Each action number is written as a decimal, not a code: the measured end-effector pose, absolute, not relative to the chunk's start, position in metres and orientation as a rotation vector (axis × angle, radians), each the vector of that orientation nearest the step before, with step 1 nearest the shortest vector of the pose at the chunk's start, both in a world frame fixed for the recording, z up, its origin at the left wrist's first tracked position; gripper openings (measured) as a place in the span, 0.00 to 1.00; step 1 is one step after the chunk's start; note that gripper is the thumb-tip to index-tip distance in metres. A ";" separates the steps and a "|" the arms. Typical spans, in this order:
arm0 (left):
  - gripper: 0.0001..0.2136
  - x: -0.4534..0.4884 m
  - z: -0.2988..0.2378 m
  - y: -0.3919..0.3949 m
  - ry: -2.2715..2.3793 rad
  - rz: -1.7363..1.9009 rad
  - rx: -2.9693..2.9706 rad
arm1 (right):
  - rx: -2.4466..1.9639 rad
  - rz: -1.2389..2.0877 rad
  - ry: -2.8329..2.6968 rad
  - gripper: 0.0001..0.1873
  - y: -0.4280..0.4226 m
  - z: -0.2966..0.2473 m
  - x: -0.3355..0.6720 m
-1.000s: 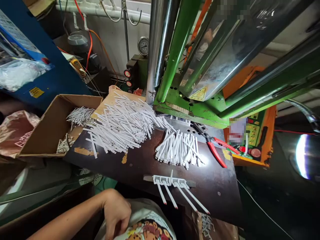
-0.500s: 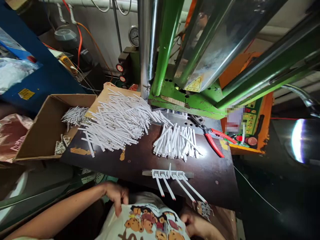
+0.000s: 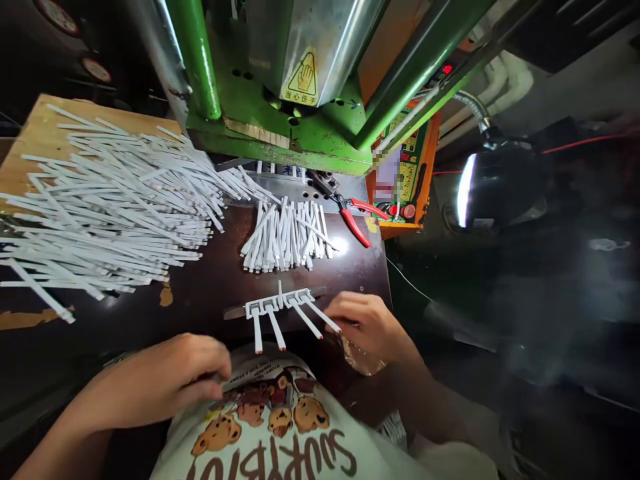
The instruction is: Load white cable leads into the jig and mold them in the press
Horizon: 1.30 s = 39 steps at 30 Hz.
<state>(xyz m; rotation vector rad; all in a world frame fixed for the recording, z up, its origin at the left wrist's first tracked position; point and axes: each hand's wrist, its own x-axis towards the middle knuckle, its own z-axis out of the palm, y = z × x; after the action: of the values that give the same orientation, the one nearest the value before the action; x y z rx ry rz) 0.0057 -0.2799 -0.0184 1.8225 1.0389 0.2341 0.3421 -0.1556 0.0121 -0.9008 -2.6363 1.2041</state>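
Note:
On the dark tabletop lies a white plastic moulded piece (image 3: 280,301), a comb-like bar with several long white strips fanning toward me, their tips red. My right hand (image 3: 367,323) is at its right end, fingers bent and apart, by the outermost strip's red tip; I cannot tell whether they touch it. My left hand (image 3: 187,367) hovers over my printed shirt (image 3: 260,427), left of the piece, with thumb and curled fingers apart and nothing visible between them. Just beyond the piece sits a small bunch of white strips (image 3: 287,237).
A big heap of white strips (image 3: 120,200) covers the left side, partly on cardboard (image 3: 30,133). Red-handled pliers (image 3: 355,223) lie at the table's back right. A green press (image 3: 280,143) stands behind, with an orange control box (image 3: 410,167) and a lamp (image 3: 480,190) at right.
My view has swung right and closer. My left hand has come off the shirt's edge. My right hand has risen from beside the shirt to the right end of the white piece.

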 end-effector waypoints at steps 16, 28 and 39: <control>0.11 0.038 -0.040 -0.251 1.538 0.389 2.440 | -0.649 1.224 -2.549 0.14 -0.109 -0.025 0.295; 0.08 0.035 -0.054 -0.258 1.566 0.417 2.448 | -1.323 0.890 -1.485 0.10 -0.098 -0.034 0.345; 0.09 0.032 -0.060 -0.263 1.615 0.731 2.338 | -2.453 0.013 -1.262 0.19 -0.222 -0.053 0.507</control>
<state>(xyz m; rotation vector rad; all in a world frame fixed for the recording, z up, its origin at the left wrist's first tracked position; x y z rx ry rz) 0.0323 -0.2635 -0.0598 2.3381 1.6148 0.7306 0.5066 -0.2225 -0.0530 -2.4528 -1.2620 0.0128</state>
